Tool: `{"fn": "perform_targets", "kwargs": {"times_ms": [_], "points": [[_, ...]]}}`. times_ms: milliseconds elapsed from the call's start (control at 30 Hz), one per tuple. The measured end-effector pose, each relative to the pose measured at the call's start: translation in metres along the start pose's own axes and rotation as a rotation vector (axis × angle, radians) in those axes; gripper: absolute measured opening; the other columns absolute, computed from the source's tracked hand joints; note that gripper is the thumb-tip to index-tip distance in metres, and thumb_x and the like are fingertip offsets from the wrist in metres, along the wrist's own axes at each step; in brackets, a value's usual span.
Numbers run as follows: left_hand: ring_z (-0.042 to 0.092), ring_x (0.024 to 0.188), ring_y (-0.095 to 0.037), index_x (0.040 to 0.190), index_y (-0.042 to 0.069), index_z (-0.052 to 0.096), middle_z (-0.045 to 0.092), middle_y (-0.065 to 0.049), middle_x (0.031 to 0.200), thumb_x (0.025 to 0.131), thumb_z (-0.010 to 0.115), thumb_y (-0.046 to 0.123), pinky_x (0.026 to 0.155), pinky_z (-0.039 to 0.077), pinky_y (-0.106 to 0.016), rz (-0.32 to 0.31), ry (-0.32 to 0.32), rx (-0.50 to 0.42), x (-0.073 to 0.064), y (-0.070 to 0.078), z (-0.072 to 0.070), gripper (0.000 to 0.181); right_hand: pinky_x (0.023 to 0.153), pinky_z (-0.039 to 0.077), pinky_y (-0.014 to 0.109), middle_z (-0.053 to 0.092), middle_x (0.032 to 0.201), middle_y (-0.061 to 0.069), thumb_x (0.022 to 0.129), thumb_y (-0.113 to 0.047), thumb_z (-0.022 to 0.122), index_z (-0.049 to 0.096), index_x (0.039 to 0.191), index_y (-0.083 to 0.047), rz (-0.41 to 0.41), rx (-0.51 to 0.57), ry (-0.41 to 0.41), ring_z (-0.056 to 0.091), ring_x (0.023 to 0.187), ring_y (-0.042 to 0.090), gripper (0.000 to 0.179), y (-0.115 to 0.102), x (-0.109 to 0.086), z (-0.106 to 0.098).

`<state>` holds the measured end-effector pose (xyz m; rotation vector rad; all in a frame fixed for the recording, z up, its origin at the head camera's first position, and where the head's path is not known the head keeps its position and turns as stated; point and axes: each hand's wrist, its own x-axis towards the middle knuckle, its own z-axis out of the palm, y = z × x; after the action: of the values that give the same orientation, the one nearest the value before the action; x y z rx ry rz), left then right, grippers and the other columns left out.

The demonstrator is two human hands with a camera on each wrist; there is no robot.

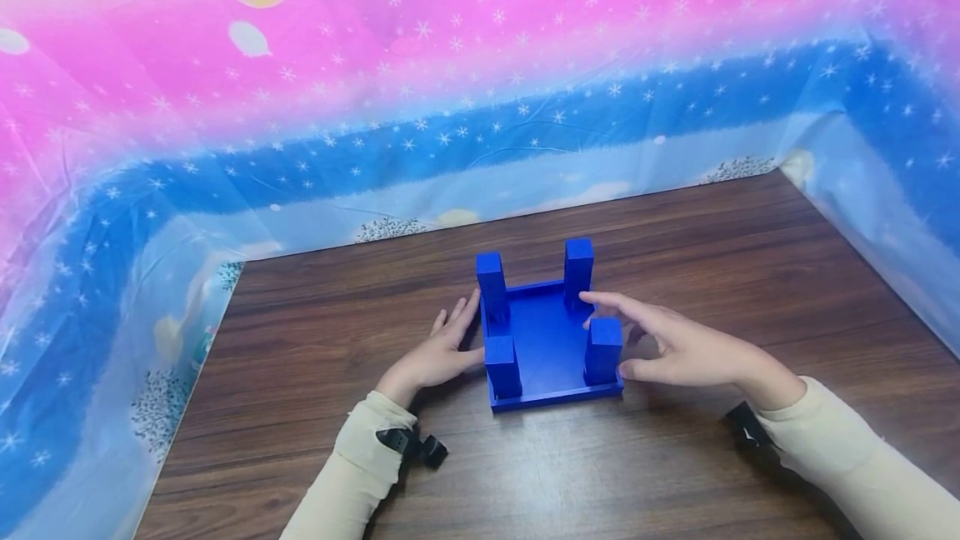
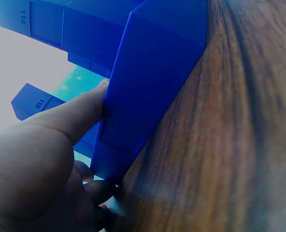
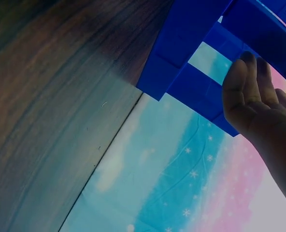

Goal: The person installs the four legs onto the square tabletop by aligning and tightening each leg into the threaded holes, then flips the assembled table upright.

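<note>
A blue shallow square tray (image 1: 546, 344) lies on the table, a square blue post standing upright at each corner. Along its left side lies my left hand (image 1: 435, 354), fingers stretched out and thumb near the front left post (image 1: 503, 369). In the left wrist view that thumb (image 2: 80, 112) rests against the tray's side wall (image 2: 143, 87). My right hand (image 1: 678, 348) is at the right side, index fingertip by the back right post (image 1: 578, 269) and thumb beside the front right post (image 1: 603, 348). Its fingers (image 3: 235, 82) are loosely bent in the right wrist view, overlapping the blue frame.
The dark wood-grain table (image 1: 322, 315) extends around the tray. A pink and blue patterned cloth (image 1: 450, 132) hangs along its back and sides. Small raised numbers mark the posts, such as 119 on one post (image 2: 34, 102). Black camera mounts (image 1: 431, 450) sit on both wrists.
</note>
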<state>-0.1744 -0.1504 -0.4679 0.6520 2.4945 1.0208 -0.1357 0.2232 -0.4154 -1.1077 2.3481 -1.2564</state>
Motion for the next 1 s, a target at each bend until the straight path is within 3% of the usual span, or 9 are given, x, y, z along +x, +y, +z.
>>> {"fn": "perform_targets", "kwargs": {"times_ms": [167, 267, 333, 467, 600, 700, 800, 867, 1000], "points": [[-0.006, 0.162, -0.031, 0.169, 0.007, -0.003, 0.003, -0.017, 0.175, 0.104, 0.064, 0.042, 0.129, -0.01, -0.05, -0.006, -0.001, -0.002, -0.001, -0.0002, -0.0001, 0.1, 0.069, 0.057, 0.026, 0.053, 0.155, 0.016, 0.097, 0.013, 0.057, 0.022, 0.169, -0.015, -0.089, 0.1, -0.035, 0.049, 0.142, 0.013, 0.084, 0.0042, 0.0005, -0.0008], [-0.006, 0.162, -0.033, 0.169, 0.006, -0.002, 0.004, -0.018, 0.175, 0.104, 0.065, 0.041, 0.128, -0.01, -0.051, 0.004, 0.001, -0.004, -0.001, -0.0001, -0.0002, 0.1, 0.049, 0.047, 0.026, 0.052, 0.156, 0.018, 0.098, 0.016, 0.052, 0.021, 0.169, -0.014, -0.104, 0.153, -0.055, 0.048, 0.142, 0.009, 0.083, 0.0058, 0.0016, -0.0001], [-0.006, 0.162, -0.033, 0.169, 0.006, -0.002, 0.004, -0.017, 0.175, 0.104, 0.065, 0.04, 0.128, -0.011, -0.051, 0.009, 0.001, -0.004, -0.0007, -0.0003, -0.0003, 0.099, 0.047, 0.046, 0.026, 0.053, 0.155, 0.019, 0.098, 0.016, 0.051, 0.021, 0.169, -0.014, -0.104, 0.169, -0.063, 0.049, 0.141, 0.01, 0.083, 0.0064, 0.002, 0.0005], [-0.005, 0.162, -0.033, 0.169, 0.006, -0.002, 0.004, -0.018, 0.175, 0.104, 0.064, 0.041, 0.129, -0.01, -0.051, 0.009, 0.004, -0.002, -0.0004, -0.0012, -0.0001, 0.099, 0.049, 0.046, 0.026, 0.056, 0.15, 0.017, 0.099, 0.016, 0.051, 0.023, 0.168, -0.014, -0.09, 0.164, -0.066, 0.063, 0.103, 0.009, 0.081, 0.0069, 0.002, 0.001], [-0.005, 0.162, -0.032, 0.169, 0.006, -0.002, 0.004, -0.016, 0.176, 0.104, 0.064, 0.04, 0.129, -0.01, -0.051, 0.001, 0.004, -0.002, -0.0007, -0.0012, 0.0002, 0.099, 0.059, 0.053, 0.028, 0.055, 0.148, 0.021, 0.101, 0.013, 0.053, 0.023, 0.168, -0.012, -0.072, 0.18, -0.073, 0.053, 0.064, 0.01, 0.078, 0.0057, 0.0021, 0.001], [-0.005, 0.162, -0.033, 0.169, 0.006, -0.002, 0.004, -0.015, 0.176, 0.105, 0.065, 0.037, 0.128, -0.01, -0.051, 0.003, 0.004, -0.005, -0.0011, -0.0001, 0.0003, 0.098, 0.074, 0.059, 0.032, 0.046, 0.156, 0.026, 0.101, 0.009, 0.057, 0.023, 0.168, -0.013, -0.044, 0.183, -0.063, 0.068, 0.099, 0.023, 0.078, 0.0039, 0.002, 0.001], [-0.006, 0.162, -0.032, 0.169, 0.006, -0.002, 0.004, -0.015, 0.176, 0.105, 0.064, 0.038, 0.129, -0.01, -0.051, 0.0, 0.002, -0.003, -0.001, 0.0003, 0.0001, 0.098, 0.091, 0.059, 0.034, 0.036, 0.164, 0.027, 0.1, 0.004, 0.063, 0.025, 0.168, -0.016, -0.015, 0.146, -0.037, 0.048, 0.142, 0.043, 0.08, 0.0025, 0.0017, 0.0007], [-0.006, 0.162, -0.031, 0.169, 0.007, -0.002, 0.003, -0.014, 0.176, 0.105, 0.064, 0.039, 0.129, -0.01, -0.05, -0.004, 0.0, -0.002, -0.0009, 0.0003, -0.0001, 0.098, 0.1, 0.056, 0.035, 0.034, 0.166, 0.025, 0.099, 0.001, 0.067, 0.027, 0.168, -0.017, 0.0, 0.109, -0.018, 0.039, 0.148, 0.049, 0.081, 0.002, 0.0014, 0.0004], [-0.005, 0.162, -0.031, 0.169, 0.007, -0.002, 0.004, -0.015, 0.176, 0.104, 0.064, 0.043, 0.129, -0.01, -0.05, -0.001, 0.004, -0.005, -0.0007, -0.0002, -0.0003, 0.1, 0.104, 0.055, 0.04, 0.04, 0.163, 0.022, 0.099, -0.005, 0.072, 0.031, 0.166, -0.019, 0.03, 0.068, 0.003, 0.047, 0.143, 0.046, 0.08, 0.0012, 0.0011, -0.0005]]}}
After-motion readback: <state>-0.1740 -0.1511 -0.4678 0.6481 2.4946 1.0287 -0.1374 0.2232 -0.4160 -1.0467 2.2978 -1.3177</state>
